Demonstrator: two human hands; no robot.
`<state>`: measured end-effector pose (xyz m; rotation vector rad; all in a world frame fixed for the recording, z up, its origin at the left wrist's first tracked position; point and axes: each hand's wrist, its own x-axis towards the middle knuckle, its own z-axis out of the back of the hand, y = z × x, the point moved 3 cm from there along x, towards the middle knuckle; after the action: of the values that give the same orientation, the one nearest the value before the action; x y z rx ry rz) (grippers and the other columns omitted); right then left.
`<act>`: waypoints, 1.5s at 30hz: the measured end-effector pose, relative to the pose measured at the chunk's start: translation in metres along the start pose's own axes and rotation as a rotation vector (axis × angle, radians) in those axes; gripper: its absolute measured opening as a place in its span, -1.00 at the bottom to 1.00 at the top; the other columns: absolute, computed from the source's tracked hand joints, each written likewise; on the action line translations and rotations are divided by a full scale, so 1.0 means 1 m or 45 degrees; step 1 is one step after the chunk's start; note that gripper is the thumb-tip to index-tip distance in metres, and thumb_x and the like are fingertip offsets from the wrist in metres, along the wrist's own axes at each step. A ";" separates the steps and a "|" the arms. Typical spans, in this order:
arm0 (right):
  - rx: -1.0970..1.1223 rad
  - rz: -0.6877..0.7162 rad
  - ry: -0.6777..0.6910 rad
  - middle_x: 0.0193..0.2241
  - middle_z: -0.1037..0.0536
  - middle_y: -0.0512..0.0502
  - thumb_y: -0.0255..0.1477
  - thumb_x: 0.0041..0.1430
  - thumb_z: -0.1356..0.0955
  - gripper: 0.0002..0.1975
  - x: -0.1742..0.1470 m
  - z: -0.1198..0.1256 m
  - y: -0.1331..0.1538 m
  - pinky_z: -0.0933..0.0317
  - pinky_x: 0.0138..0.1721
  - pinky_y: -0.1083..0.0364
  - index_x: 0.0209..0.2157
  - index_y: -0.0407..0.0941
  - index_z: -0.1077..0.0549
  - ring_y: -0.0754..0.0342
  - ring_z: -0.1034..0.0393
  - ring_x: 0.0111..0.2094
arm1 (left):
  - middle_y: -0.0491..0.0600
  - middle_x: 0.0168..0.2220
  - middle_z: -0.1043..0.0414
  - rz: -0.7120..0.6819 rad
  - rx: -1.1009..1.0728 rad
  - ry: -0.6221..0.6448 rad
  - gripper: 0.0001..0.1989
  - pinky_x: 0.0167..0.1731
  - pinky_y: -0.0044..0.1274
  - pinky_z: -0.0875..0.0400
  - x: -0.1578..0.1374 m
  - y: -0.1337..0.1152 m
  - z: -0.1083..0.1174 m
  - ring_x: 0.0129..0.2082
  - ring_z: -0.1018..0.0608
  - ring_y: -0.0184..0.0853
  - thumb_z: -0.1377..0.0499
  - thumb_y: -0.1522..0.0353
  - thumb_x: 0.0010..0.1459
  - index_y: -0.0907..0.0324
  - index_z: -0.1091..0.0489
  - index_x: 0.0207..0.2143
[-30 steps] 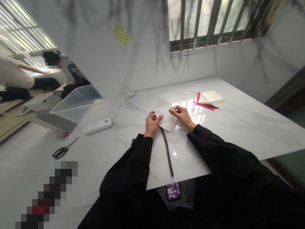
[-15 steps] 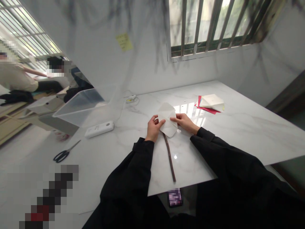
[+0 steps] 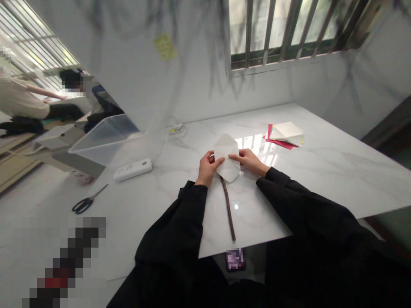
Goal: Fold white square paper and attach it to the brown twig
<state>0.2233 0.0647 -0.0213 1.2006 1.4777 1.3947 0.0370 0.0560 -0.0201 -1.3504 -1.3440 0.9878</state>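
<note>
Between my two hands is a piece of white paper [image 3: 227, 143] with pointed ends and fold lines, held just above the table. My left hand [image 3: 208, 167] grips its left edge, thumb lying on the front. From the other side my right hand [image 3: 249, 161] pinches the right edge, its thumb also on the front. A thin brown stick [image 3: 228, 207] lies on the table below, its upper end hidden behind the paper. Whether the stick touches the paper, I cannot tell.
A stack of coloured and cream paper [image 3: 285, 133] lies at the back right. Black-handled scissors [image 3: 87, 202], a white power strip [image 3: 133, 170] and a clear plastic bin [image 3: 96, 141] are to the left. Two people sit beyond. A barred window [image 3: 289, 30] is above.
My thumbs have slid slightly inward over the paper. The whole view has shifted a little; the stick and the paper stack stay where they lay.
</note>
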 end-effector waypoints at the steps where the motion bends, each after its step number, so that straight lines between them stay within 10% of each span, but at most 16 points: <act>1: -0.009 -0.009 0.001 -0.43 -0.65 -0.10 0.08 -0.11 -0.61 -0.40 0.001 0.001 -0.002 -0.28 -0.40 0.12 -0.37 -0.20 -0.62 0.08 -0.44 -0.43 | 0.03 -0.22 -0.67 -0.002 -0.001 0.003 -0.39 -0.21 -0.42 -0.56 0.000 0.000 0.000 -0.31 -0.66 -0.24 -0.58 0.19 -0.17 0.18 -0.45 -0.10; 8: 0.010 0.005 0.041 -0.51 -0.58 -0.11 0.32 0.03 -0.43 -0.26 0.006 0.003 -0.008 -0.31 -0.44 0.11 -0.43 -0.16 -0.54 0.07 -0.42 -0.47 | 0.03 -0.22 -0.67 0.005 -0.013 0.006 -0.38 -0.21 -0.42 -0.55 0.000 -0.001 -0.001 -0.29 -0.66 -0.23 -0.58 0.18 -0.19 0.18 -0.46 -0.11; 45: -0.056 0.087 -0.009 -0.38 -0.65 -0.13 0.02 -0.03 -0.59 -0.45 0.003 0.002 -0.002 -0.37 -0.31 0.09 -0.31 -0.21 -0.60 0.01 -0.50 -0.34 | 0.09 -0.25 -0.68 0.061 -0.001 0.020 -0.49 -0.14 -0.37 -0.54 -0.001 0.000 -0.002 -0.27 -0.67 -0.19 -0.55 0.11 -0.08 0.25 -0.59 -0.20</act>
<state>0.2244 0.0687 -0.0236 1.2375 1.4062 1.4597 0.0385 0.0552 -0.0197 -1.3940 -1.3055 1.0066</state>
